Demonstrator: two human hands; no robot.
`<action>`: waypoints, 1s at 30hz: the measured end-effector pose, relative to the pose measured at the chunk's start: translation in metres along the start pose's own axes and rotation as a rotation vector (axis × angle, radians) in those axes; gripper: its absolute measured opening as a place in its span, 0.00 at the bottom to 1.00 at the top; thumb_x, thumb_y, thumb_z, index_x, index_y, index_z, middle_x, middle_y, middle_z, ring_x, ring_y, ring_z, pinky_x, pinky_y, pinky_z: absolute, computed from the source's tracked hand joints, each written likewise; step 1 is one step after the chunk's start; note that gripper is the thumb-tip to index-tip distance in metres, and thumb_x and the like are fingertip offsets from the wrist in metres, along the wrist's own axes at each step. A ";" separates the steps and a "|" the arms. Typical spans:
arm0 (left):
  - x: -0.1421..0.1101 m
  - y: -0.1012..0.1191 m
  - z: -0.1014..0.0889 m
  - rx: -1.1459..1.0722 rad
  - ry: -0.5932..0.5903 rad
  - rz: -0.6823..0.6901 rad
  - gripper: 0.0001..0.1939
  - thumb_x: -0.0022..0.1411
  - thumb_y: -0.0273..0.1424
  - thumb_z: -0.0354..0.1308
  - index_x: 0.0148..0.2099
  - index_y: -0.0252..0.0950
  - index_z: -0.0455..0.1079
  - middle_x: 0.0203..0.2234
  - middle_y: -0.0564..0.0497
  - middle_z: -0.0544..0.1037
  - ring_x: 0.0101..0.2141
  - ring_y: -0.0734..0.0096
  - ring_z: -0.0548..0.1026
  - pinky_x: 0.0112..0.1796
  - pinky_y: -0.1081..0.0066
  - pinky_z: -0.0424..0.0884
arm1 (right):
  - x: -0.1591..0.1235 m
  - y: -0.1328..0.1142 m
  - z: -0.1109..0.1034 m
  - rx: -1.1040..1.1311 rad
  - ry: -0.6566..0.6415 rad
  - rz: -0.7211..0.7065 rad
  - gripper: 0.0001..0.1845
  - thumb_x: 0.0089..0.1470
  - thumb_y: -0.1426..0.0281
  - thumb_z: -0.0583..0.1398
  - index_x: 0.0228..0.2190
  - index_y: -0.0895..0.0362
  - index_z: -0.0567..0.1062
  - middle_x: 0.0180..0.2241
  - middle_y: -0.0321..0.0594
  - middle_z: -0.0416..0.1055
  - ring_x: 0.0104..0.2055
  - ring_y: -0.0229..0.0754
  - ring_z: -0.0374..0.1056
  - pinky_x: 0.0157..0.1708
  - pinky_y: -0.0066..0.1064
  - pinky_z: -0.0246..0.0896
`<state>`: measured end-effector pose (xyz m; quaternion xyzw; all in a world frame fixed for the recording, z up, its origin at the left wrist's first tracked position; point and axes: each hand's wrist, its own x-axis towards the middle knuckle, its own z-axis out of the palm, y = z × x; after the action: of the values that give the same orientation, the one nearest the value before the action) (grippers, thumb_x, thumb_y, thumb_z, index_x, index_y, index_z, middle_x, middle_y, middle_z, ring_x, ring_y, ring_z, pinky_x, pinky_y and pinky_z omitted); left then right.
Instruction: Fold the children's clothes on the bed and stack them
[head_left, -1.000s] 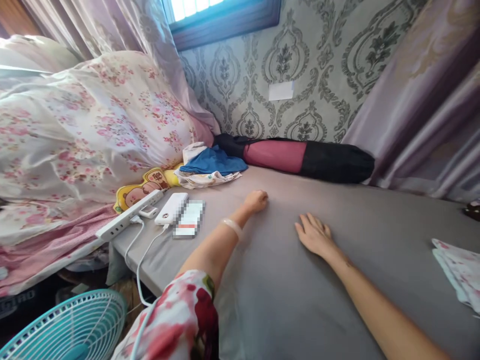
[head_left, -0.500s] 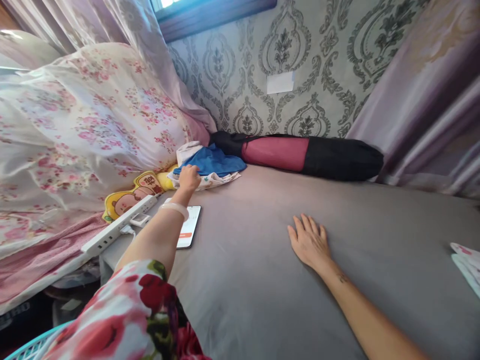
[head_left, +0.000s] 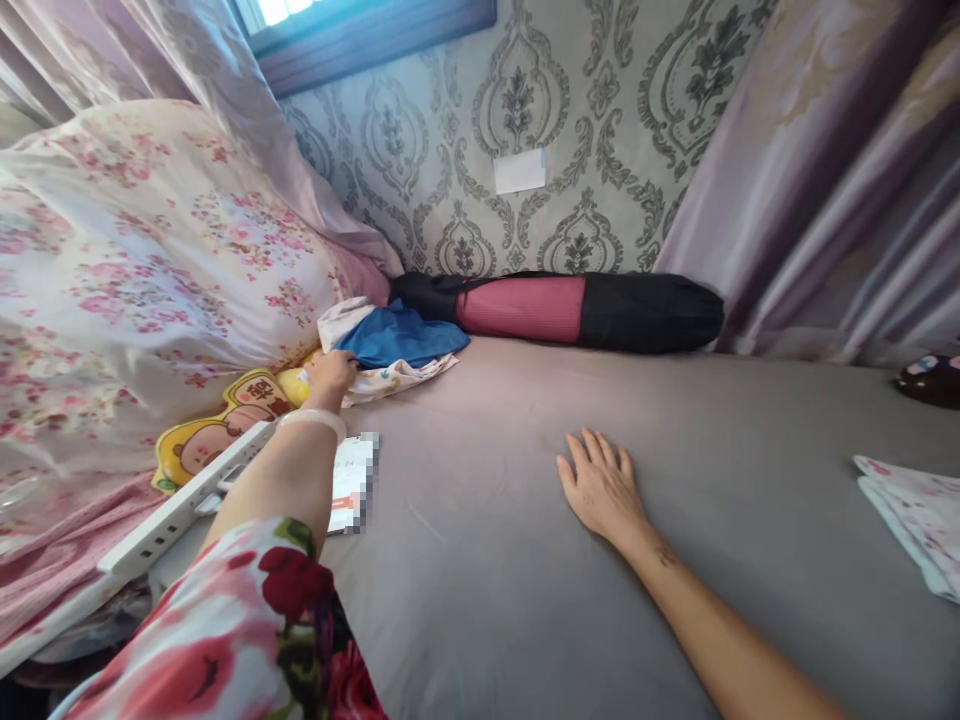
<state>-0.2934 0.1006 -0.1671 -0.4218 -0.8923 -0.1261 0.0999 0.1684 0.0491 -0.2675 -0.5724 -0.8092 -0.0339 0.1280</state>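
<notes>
My left hand (head_left: 330,376) reaches to the near left edge of a small pile of clothes. Its fingers are curled closed on the cloth, though the fingertips are partly hidden. A blue garment (head_left: 401,335) lies on top of the pile, over a white printed garment (head_left: 409,374). Below my left forearm lies a phone (head_left: 352,485) with a lit white screen, partly covered by the arm. My right hand (head_left: 600,485) rests flat on the grey bed sheet (head_left: 487,560), fingers spread, holding nothing.
A long black and pink bag (head_left: 525,310) lies along the wall. A white power strip (head_left: 161,535) and a yellow cartoon cushion (head_left: 199,450) are at the left, beside the floral cloth (head_left: 150,250). Folded printed cloth (head_left: 919,520) and a dark brown item (head_left: 930,382) lie at the right.
My left hand has shifted slightly left and nearer along the clothes pile. The view has turned a little right, showing more of the folded cloth. My right hand stays flat on the sheet.
</notes>
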 end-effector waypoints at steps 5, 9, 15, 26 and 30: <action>0.001 0.028 -0.014 -0.169 0.144 0.070 0.19 0.62 0.33 0.49 0.49 0.35 0.76 0.45 0.37 0.78 0.50 0.43 0.70 0.51 0.48 0.58 | -0.001 -0.001 -0.002 0.016 0.004 -0.003 0.28 0.65 0.62 0.46 0.60 0.62 0.65 0.63 0.54 0.57 0.65 0.57 0.50 0.62 0.53 0.39; -0.006 0.074 -0.019 -0.481 0.276 0.272 0.18 0.64 0.34 0.47 0.49 0.37 0.75 0.44 0.44 0.79 0.46 0.57 0.73 0.49 0.63 0.64 | -0.002 -0.001 -0.002 0.023 0.015 -0.003 0.28 0.65 0.62 0.46 0.59 0.63 0.65 0.63 0.55 0.57 0.65 0.58 0.50 0.62 0.53 0.39; -0.034 0.153 -0.011 -0.901 0.313 0.442 0.14 0.62 0.33 0.49 0.40 0.34 0.75 0.34 0.47 0.79 0.36 0.66 0.74 0.41 0.70 0.67 | -0.002 -0.001 0.001 0.043 0.020 0.001 0.28 0.65 0.61 0.46 0.59 0.61 0.65 0.63 0.54 0.58 0.65 0.57 0.50 0.62 0.52 0.39; -0.140 0.266 0.016 -1.498 -0.050 0.518 0.15 0.57 0.39 0.58 0.40 0.33 0.76 0.34 0.48 0.80 0.36 0.68 0.75 0.40 0.70 0.70 | -0.001 0.004 -0.004 0.273 0.115 0.041 0.25 0.64 0.65 0.48 0.57 0.63 0.65 0.58 0.56 0.64 0.61 0.52 0.57 0.60 0.47 0.45; -0.183 0.289 0.022 -1.604 -0.223 0.409 0.17 0.55 0.41 0.61 0.40 0.34 0.76 0.34 0.48 0.80 0.37 0.68 0.76 0.41 0.70 0.70 | 0.009 0.014 -0.002 0.503 0.365 0.262 0.22 0.64 0.66 0.44 0.52 0.63 0.66 0.48 0.56 0.69 0.51 0.49 0.66 0.51 0.40 0.59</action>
<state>0.0435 0.1514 -0.1993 -0.5288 -0.4424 -0.6600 -0.2984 0.1795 0.0617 -0.2650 -0.6064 -0.6756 0.0815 0.4113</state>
